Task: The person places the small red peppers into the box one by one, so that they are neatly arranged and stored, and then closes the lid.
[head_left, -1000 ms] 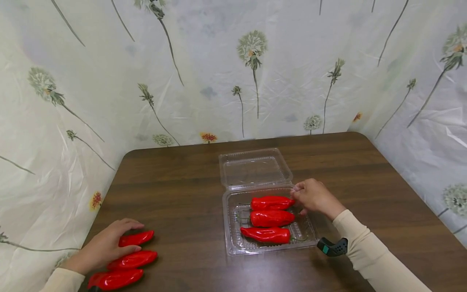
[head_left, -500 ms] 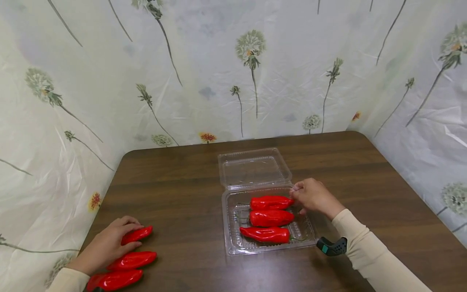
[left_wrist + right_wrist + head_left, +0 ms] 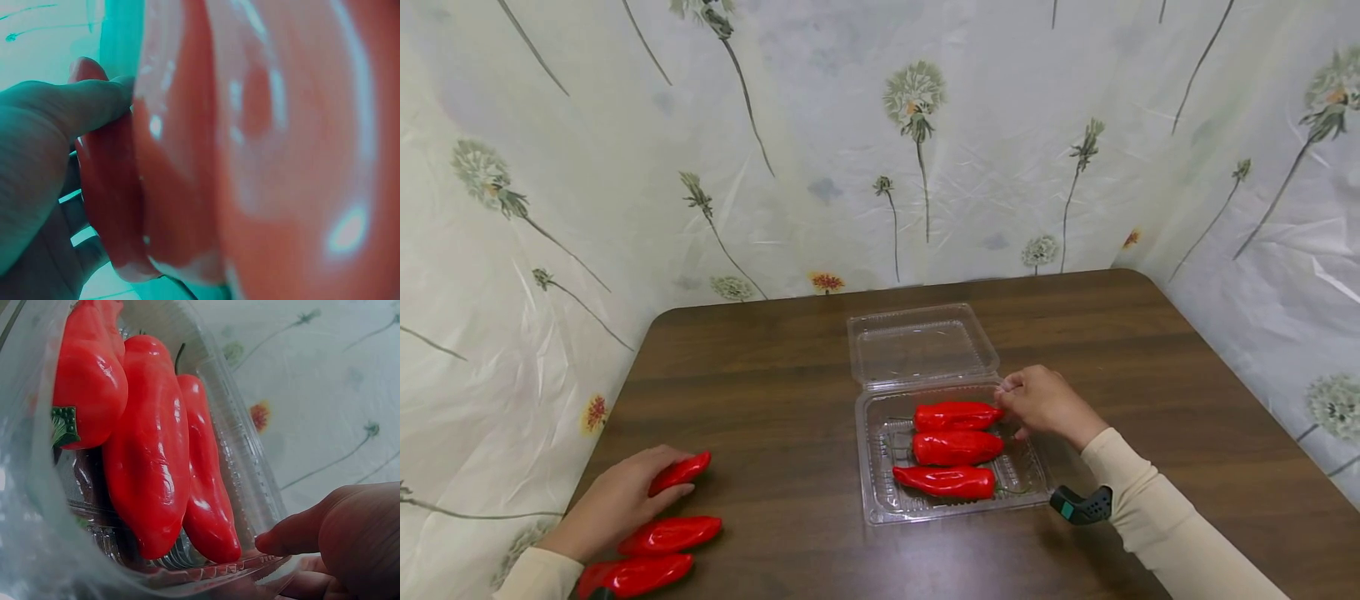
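At the lower left of the head view, my left hand [image 3: 613, 504] grips a red pepper [image 3: 681, 473] between thumb and fingers. The left wrist view shows the thumb [image 3: 94, 106] on one side of that pepper [image 3: 112, 194] and fingers behind it. Two more red peppers lie just nearer, one in the middle [image 3: 672, 535] and one nearest [image 3: 640, 575]. A clear plastic clamshell container [image 3: 867, 467] stands unfolded at the centre, with three red peppers [image 3: 957, 448] side by side in its base. My right hand [image 3: 1051, 407] pinches the base's far right corner, near the hinge.
The container's transparent lid [image 3: 925, 346] lies folded back, away from me. All of this rests on a dark wooden table [image 3: 760, 400]. Flower-printed sheeting [image 3: 820, 150] hangs behind the table and at both sides. A black wristband [image 3: 1082, 505] is on the right wrist.
My left hand has closed its grip on the farthest left pepper, which has shifted slightly away from me and tilted, apart from the other two. The right hand and container stay put.
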{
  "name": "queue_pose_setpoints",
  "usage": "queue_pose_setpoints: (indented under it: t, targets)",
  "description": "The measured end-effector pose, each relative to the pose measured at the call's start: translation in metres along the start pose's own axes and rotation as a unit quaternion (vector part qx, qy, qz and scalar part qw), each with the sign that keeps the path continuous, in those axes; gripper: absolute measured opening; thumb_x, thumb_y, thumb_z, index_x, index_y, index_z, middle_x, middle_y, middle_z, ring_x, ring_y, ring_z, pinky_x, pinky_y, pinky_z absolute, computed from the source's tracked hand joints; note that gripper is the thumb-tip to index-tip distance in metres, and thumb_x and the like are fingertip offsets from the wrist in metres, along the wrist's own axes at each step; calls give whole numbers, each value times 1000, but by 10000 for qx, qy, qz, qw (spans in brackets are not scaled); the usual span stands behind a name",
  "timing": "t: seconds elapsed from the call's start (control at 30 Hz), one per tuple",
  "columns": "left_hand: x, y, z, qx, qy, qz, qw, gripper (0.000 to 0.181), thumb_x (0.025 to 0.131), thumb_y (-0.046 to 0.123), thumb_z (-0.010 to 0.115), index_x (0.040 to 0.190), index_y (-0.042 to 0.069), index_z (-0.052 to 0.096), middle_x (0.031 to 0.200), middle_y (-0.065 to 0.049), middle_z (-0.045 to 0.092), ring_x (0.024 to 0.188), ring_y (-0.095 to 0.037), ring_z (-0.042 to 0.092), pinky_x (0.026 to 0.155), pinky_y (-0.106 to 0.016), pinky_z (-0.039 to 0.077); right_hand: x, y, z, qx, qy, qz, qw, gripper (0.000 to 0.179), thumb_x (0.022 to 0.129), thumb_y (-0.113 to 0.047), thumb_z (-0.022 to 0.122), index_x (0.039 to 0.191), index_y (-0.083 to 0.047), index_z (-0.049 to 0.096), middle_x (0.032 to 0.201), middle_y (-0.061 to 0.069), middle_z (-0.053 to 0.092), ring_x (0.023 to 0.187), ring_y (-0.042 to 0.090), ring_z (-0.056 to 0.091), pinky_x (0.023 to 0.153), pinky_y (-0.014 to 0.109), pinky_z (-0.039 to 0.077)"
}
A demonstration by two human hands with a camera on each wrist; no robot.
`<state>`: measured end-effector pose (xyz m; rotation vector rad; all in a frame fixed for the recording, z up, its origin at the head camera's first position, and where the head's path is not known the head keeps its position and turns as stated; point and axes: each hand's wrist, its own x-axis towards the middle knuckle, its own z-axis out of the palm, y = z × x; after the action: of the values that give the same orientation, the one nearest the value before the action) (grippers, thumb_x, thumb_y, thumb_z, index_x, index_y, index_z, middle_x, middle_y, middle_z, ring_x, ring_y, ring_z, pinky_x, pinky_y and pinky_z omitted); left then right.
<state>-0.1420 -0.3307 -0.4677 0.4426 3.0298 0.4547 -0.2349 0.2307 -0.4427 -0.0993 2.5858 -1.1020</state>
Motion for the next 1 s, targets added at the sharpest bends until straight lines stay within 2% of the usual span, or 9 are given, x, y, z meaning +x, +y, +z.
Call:
queue_pose_setpoints:
  t: [0.1,0.27,0.4,0.53,0.77,1.0]
  targets:
    - [3,5,-3,-129,-32,-19,9999,31,83,35,83,111,31,69,94,20,63,81,-2,56,74,-29,54,0,0,0,-16,2,10,10000,15,98,-10,63,103,3,69,88,13,72,72,20,67,58,33,59]
    - [9,14,-5,-109,273,382,9988,29,83,30,84,108,30,69,90,22,62,75,1,53,68,-25,50,1,0,1,-33,8,16,10000,15,98,-11,63,102,2,70,87,12,71,71,20,67,58,33,59]
    - [15,23,-7,-204,343,546,9977,30,83,28,84,108,29,69,90,21,62,73,1,52,65,-24,49,1,0,0,-54,32,-6,10000,14,98,-11,63,101,1,70,87,12,71,71,20,66,58,32,59]
    - [22,33,-10,-325,272,595,9973,30,83,29,83,109,28,69,90,19,62,74,-1,53,66,-24,49,0,1,0,-70,39,-19,10000,14,98,-12,63,100,1,69,87,11,70,70,19,66,58,33,59]
    - [38,50,-13,-418,363,1046,9930,34,83,25,84,113,25,70,94,17,65,75,-1,54,66,-25,51,0,1,0,-77,54,-15,10000,14,98,-12,62,100,1,69,85,10,70,69,18,66,58,33,59]
    - [53,68,-15,-381,390,1246,9907,34,83,28,84,114,25,69,96,17,65,79,-3,56,71,-27,53,0,1,0,-51,7,25,10000,16,98,-12,64,104,2,69,89,12,71,64,17,66,59,32,59]
